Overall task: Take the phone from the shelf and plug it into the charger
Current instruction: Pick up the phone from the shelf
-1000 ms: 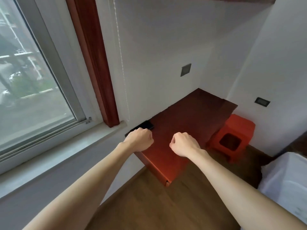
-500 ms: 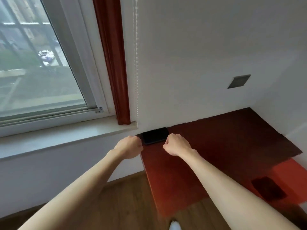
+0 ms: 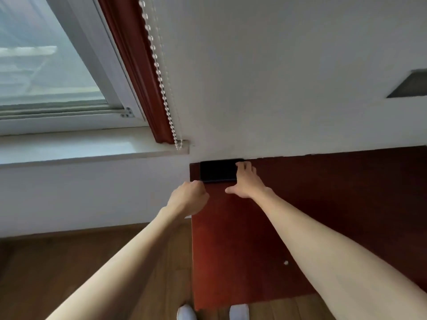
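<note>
A black phone [image 3: 217,170] lies flat in the back left corner of a dark red shelf [image 3: 323,204], against the white wall. My right hand [image 3: 247,182] rests on the shelf with fingers spread, its fingertips touching the phone's right end and its thumb stretched to the left. My left hand [image 3: 189,199] is curled into a loose fist at the shelf's left edge, just below the phone's near left corner, holding nothing. No charger is visible.
A grey wall plate [image 3: 410,87] sits on the wall at the far right. A window [image 3: 46,65] with a red frame post [image 3: 136,72], a bead cord [image 3: 161,88] and a white sill [image 3: 92,148] lies to the left. Wooden floor [image 3: 80,255] below.
The view has moved closer to the shelf and wall. My right hand opened from a fist and reached onto the phone's right end. My left hand stays curled near the shelf's left edge.
</note>
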`<state>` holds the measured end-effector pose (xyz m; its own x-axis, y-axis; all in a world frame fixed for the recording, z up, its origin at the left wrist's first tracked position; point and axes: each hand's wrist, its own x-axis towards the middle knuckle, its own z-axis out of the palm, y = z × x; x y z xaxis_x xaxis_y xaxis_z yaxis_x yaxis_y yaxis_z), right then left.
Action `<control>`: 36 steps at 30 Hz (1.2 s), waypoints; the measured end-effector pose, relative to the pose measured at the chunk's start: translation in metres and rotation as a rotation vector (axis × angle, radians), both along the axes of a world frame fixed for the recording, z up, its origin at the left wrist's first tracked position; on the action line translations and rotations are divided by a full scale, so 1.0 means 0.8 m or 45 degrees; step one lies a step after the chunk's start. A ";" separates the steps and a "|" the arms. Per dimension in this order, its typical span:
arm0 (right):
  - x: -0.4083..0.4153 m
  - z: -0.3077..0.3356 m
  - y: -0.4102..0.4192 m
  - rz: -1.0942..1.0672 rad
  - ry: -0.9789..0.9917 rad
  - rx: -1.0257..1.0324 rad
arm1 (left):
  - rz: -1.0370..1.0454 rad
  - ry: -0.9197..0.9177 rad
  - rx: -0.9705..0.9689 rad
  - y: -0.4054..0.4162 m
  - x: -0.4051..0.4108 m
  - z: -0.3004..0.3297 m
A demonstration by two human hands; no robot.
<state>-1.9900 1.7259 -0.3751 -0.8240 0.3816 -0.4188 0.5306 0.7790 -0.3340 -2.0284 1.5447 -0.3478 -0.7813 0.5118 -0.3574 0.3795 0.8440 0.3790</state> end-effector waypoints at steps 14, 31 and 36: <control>-0.020 -0.094 0.038 -0.029 0.256 0.065 | 0.055 0.079 0.055 0.024 -0.012 -0.056; -0.005 -0.074 -0.001 0.227 0.020 0.179 | 0.134 0.074 0.005 -0.015 -0.002 -0.037; 0.020 -0.060 -0.035 0.108 0.002 0.019 | 0.176 0.044 0.003 -0.026 0.018 -0.024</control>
